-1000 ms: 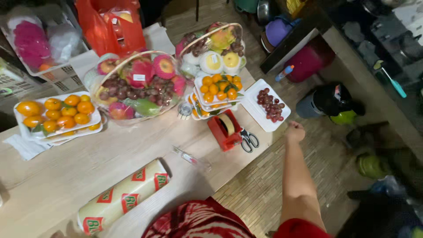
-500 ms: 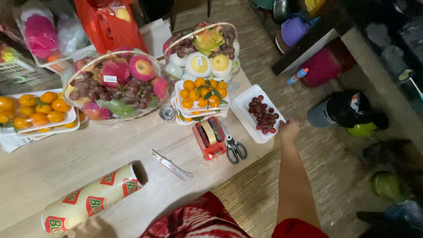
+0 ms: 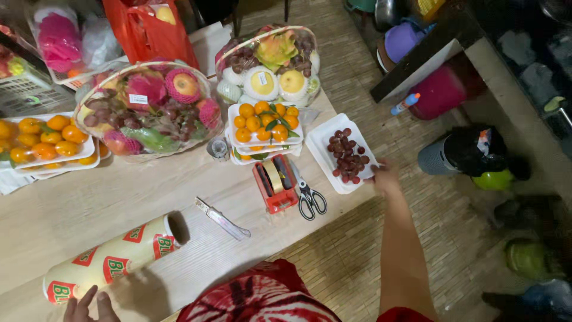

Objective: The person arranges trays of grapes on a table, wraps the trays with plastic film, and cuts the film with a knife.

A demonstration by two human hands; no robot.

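Observation:
My right hand (image 3: 386,177) reaches out to the right edge of a white foam tray (image 3: 325,156) of dark red grapes (image 3: 347,156) and touches its rim. The tray lies at the right end of the wooden table (image 3: 113,206). My left hand (image 3: 89,306) shows only at the bottom edge, fingers resting against the near end of a large roll of wrapping film (image 3: 113,259) with red labels. Whether the right hand's fingers close on the tray's rim is unclear.
Red tape dispenser (image 3: 274,183), black-handled scissors (image 3: 310,197) and a utility knife (image 3: 221,218) lie mid-table. Behind them stand two wrapped fruit baskets (image 3: 149,107), stacked trays of small oranges (image 3: 262,128), more orange trays (image 3: 44,140) at left. Bags and containers crowd the floor at right.
My right hand has moved forward from beside the table to the grape tray's edge. The view has shifted, bringing the left hand and film roll more into sight.

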